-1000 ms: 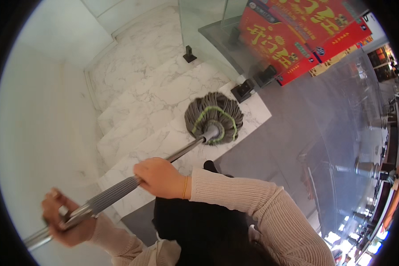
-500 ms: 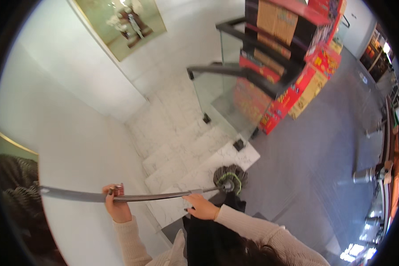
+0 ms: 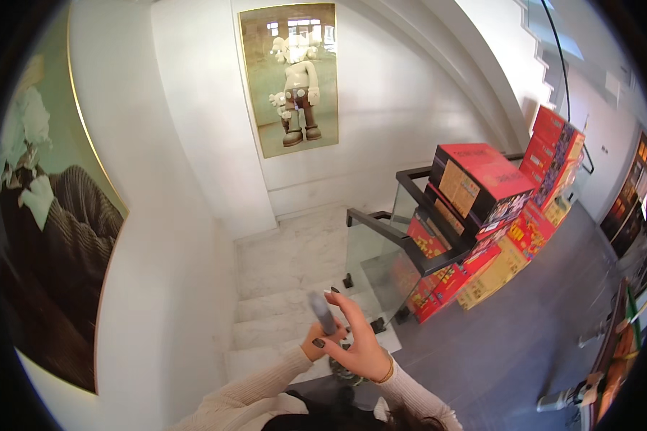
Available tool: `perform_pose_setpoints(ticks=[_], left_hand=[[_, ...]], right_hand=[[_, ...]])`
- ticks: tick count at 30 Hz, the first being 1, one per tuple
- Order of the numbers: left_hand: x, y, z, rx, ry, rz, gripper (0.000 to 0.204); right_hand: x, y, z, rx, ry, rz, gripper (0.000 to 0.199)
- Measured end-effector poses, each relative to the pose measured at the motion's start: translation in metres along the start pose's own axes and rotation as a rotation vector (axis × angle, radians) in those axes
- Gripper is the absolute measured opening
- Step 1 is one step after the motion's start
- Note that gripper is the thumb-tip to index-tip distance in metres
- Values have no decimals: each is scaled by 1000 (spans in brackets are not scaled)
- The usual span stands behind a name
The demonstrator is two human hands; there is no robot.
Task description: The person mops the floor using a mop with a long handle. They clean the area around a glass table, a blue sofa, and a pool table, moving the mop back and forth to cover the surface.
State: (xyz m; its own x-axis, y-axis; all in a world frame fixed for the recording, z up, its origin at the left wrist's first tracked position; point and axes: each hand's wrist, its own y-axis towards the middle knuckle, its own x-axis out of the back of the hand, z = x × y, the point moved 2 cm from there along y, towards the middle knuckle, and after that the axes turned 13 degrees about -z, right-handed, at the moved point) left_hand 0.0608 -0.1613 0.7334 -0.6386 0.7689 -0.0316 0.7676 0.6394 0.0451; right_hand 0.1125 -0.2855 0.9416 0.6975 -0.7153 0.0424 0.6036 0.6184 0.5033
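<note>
Looking from large to small, you face a white wall (image 3: 381, 93) that fills most of the view, with a tall framed picture of a cartoon-like figure (image 3: 289, 79) hanging on it. At your left, another big framed picture (image 3: 50, 237) is cut off by the dark rim of the lens, so only part of it can be read. Below the wall, pale marble steps (image 3: 287, 287) climb away from you, and their lowest part is hidden behind your arms. To the right, a glass balustrade with a dark rail (image 3: 402, 244) edges the stairs, and stacked red and yellow boxes (image 3: 482, 223) stand behind it on the grey floor (image 3: 510, 345); the far boxes blur toward the rim.

Low in the middle, your two hands meet on a grey mop handle (image 3: 322, 312). It points almost straight at the camera, so you see only its short blurred upper end. Your right hand (image 3: 363, 345) wraps the handle from the right, fingers partly spread, a thin bracelet at the wrist. Your left hand (image 3: 315, 345) closes on the handle just below (dark nails show, the palm does not). The mop head (image 3: 343, 372) is nearly all hidden under your hands, only a dark scrap showing beside the bottom step.
</note>
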Motion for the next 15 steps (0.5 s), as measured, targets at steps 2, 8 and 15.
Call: perform_pose_setpoints(ticks=[2,8,15], left_hand=[[-51,-12,34,-541,385,67,14],[-105,-64,38,-219,188,426,18],[-116,-90,21,-186,419,576,21]], right_hand=[[13,-21,4,-149,-34,-71,43],[66,-73,19,-120,-72,-366,7],[76,-120,36,-88,107,-597,13]])
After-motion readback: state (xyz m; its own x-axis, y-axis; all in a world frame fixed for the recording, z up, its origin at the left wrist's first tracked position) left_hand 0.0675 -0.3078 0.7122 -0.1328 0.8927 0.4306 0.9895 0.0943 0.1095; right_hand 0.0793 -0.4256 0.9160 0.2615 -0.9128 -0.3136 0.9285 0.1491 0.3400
